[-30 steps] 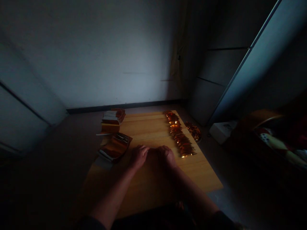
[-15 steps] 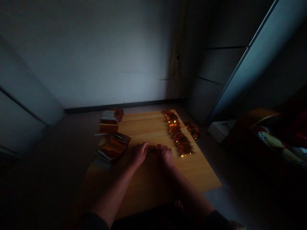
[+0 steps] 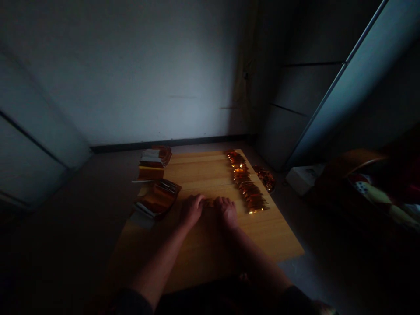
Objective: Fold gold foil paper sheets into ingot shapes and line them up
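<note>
small brownish strip, ends hidden

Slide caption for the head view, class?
At a wooden table, left hand and right hand hold a brownish piece near a glinting row.

Left sleeve: dark, nearly black, its hem curving round our arm
Right sleeve: equally dark, its weave lost to us in shadow
Forearms: bare below our hems, narrowing toward the wrists
Left hand: bare
Right hand: bare too
</note>
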`<move>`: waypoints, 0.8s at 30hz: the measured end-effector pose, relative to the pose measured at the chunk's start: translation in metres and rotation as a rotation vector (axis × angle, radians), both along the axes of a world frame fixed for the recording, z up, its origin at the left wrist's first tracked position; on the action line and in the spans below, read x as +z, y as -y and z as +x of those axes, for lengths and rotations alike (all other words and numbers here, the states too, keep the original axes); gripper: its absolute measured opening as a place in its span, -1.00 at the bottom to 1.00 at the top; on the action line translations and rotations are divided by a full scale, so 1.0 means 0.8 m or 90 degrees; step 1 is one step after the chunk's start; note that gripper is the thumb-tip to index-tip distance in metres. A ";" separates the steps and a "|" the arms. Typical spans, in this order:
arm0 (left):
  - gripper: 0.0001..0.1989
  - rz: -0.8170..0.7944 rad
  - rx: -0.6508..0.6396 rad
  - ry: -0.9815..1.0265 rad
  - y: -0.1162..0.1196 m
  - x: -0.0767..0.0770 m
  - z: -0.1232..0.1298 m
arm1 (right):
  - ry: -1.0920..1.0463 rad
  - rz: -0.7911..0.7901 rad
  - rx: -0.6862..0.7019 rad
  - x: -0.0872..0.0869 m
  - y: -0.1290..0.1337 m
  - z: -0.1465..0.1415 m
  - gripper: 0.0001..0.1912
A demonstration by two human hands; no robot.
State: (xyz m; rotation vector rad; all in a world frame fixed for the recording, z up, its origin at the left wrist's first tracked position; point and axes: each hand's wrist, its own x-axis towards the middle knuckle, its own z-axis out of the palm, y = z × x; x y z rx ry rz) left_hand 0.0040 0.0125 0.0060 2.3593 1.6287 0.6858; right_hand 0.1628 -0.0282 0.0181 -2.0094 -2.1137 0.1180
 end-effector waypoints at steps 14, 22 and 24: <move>-0.84 0.041 -0.046 -0.029 0.002 0.003 0.000 | 0.017 -0.010 0.020 0.001 0.000 -0.004 -0.81; -0.83 0.035 -0.051 -0.025 0.001 -0.001 -0.001 | 0.012 -0.015 0.015 0.008 0.004 -0.003 -0.79; -0.83 0.027 -0.042 -0.011 -0.001 -0.002 -0.002 | -0.002 -0.017 -0.005 0.012 0.004 -0.001 -0.80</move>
